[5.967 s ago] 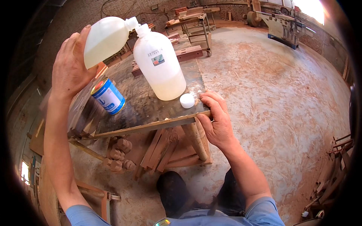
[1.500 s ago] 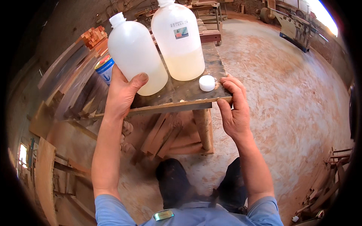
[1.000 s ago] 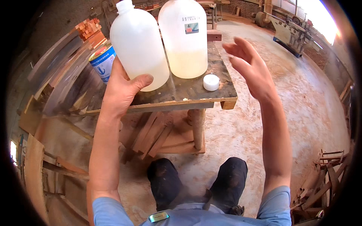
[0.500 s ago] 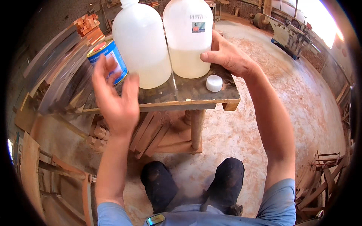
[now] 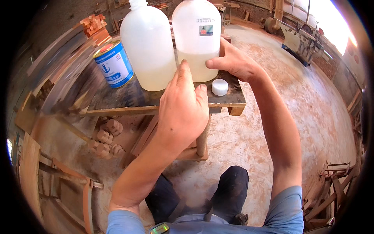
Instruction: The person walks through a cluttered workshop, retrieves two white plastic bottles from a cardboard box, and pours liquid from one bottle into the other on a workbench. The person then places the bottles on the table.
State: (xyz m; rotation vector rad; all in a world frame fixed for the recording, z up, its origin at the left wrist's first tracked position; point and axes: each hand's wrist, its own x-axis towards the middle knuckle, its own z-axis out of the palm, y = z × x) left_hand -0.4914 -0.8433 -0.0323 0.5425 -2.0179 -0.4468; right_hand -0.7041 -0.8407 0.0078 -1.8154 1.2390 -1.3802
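Two large translucent plastic bottles stand side by side on a dark worktable (image 5: 152, 100). Pale yellowish liquid fills the lower part of both the left bottle (image 5: 148, 46) and the right bottle (image 5: 194, 41). My right hand (image 5: 237, 64) grips the right bottle's right side, thumb in front and fingers hidden behind. Before the gap between the bottles is my left hand (image 5: 185, 103), its fingers stretched out and holding nothing; whether the tips touch the right bottle I cannot tell. A white screw cap (image 5: 219, 87) lies near the table's front edge. Left of the bottles stands a blue-and-white tin can (image 5: 113, 64) with a red lid.
Stacked wood strips (image 5: 94, 27) and long boards lie at the left. Under the table are round wooden pieces (image 5: 105, 136) and planks. A wooden chair frame (image 5: 87, 195) stands at lower left, and wood scraps (image 5: 335, 191) lie at lower right. A machine (image 5: 298, 41) stands far right.
My left hand has moved right, away from the tin can, to the front of the right bottle. The right hand stays on that bottle.
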